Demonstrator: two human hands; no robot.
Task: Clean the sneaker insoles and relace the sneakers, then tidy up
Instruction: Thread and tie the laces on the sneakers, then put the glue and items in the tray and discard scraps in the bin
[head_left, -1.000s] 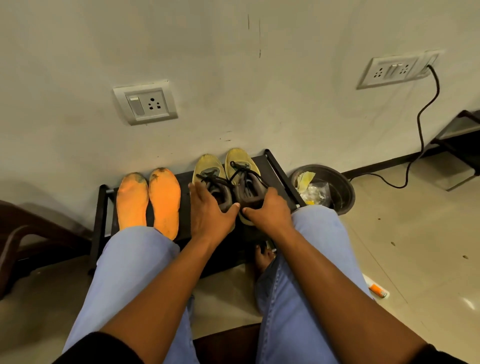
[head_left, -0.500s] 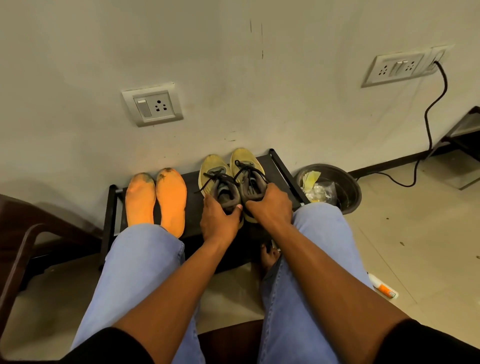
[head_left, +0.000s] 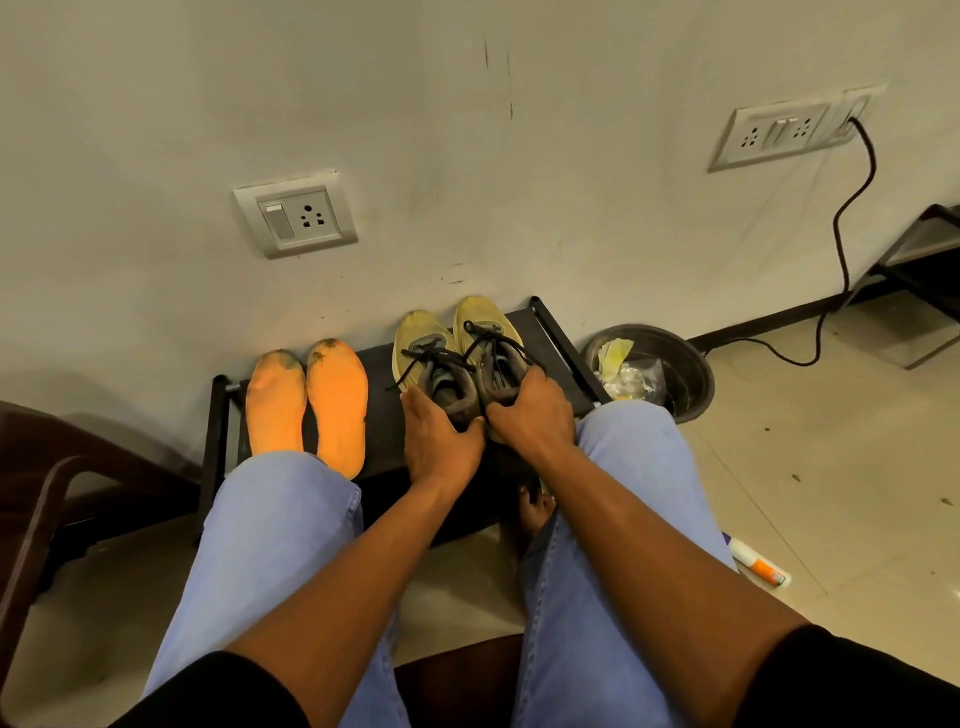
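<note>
Two yellow sneakers with dark laces stand side by side, toes to the wall, on a low black rack (head_left: 382, 410). My left hand (head_left: 439, 441) grips the heel of the left sneaker (head_left: 421, 343). My right hand (head_left: 530, 413) grips the heel of the right sneaker (head_left: 480, 322). The laces lie loose across both tongues. Two orange insoles, the left insole (head_left: 275, 402) and the right insole (head_left: 337, 400), lie flat on the rack's left half, dark smudges at their toe ends.
A dark round bin (head_left: 675, 364) with yellow and clear scraps stands right of the rack. A white tube with an orange band (head_left: 761, 564) lies on the tiled floor. A black cable (head_left: 844, 249) hangs from a wall socket. A brown chair (head_left: 36, 499) stands left.
Both hands have slid a little forward along the sneakers' heels, and their fingers have closed round them. The sneakers and insoles stay where they were.
</note>
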